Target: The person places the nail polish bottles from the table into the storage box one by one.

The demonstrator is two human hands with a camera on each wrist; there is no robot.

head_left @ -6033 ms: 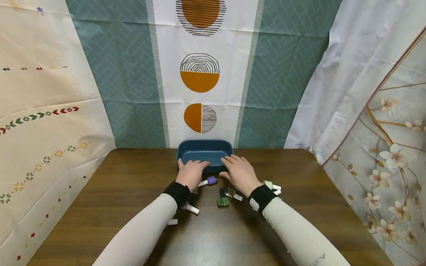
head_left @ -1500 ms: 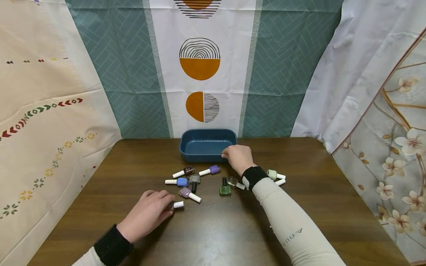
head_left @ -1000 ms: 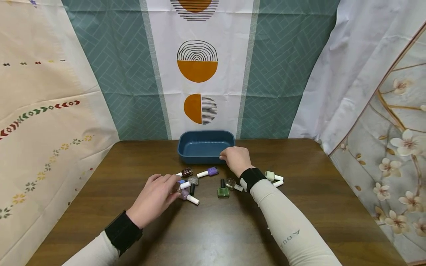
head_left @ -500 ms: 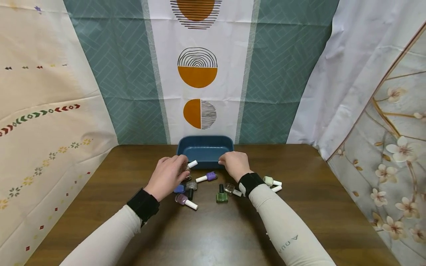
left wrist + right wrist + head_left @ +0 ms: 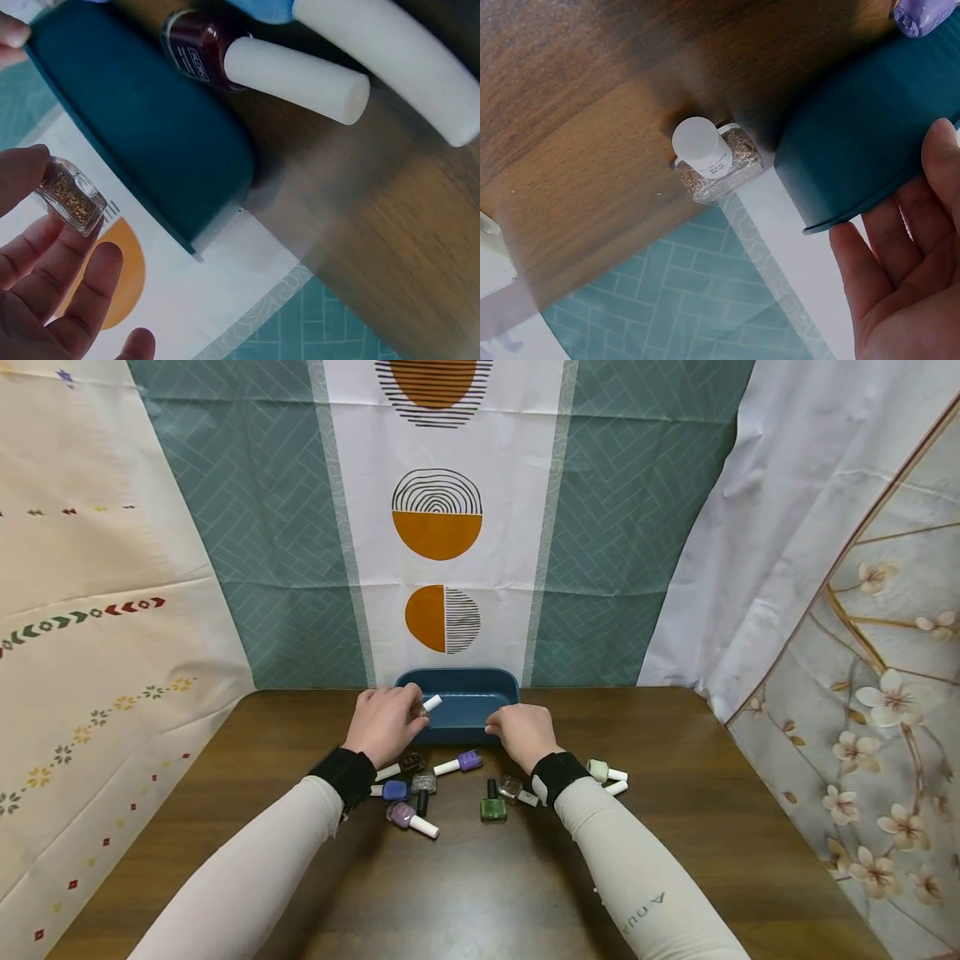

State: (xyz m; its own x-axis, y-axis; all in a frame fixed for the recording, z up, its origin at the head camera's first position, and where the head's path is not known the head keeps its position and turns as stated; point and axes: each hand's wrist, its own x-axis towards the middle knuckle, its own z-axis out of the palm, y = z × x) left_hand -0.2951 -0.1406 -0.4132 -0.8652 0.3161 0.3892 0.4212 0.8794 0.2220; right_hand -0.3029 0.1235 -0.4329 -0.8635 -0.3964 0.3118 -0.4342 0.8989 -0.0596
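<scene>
My left hand (image 5: 384,722) pinches a nail polish bottle (image 5: 71,196) between thumb and fingers; gold glitter shows through its clear glass, and its white cap points to the right in the head view. The hand is raised at the left end of a dark blue bin (image 5: 459,737), with the bottle over its near left rim. At the bin's near right corner, my right hand (image 5: 525,733) grips the rim, thumb on the outer wall and fingers over the edge in the right wrist view. The bin's floor is partly hidden by the hands.
In front of the bin lie several nail polish bottles: dark red (image 5: 412,762), blue (image 5: 394,791), mauve (image 5: 401,814), silver glitter (image 5: 423,783), purple (image 5: 470,761) and green (image 5: 492,810). A glitter bottle (image 5: 739,154) and a pale green one (image 5: 598,769) lie further right. Curtains surround the table.
My left hand left the bin, took the glitter nail polish bottle from the table's left side, and carried it forward and up to the bin. The right hand has closed on the bin's rim.
</scene>
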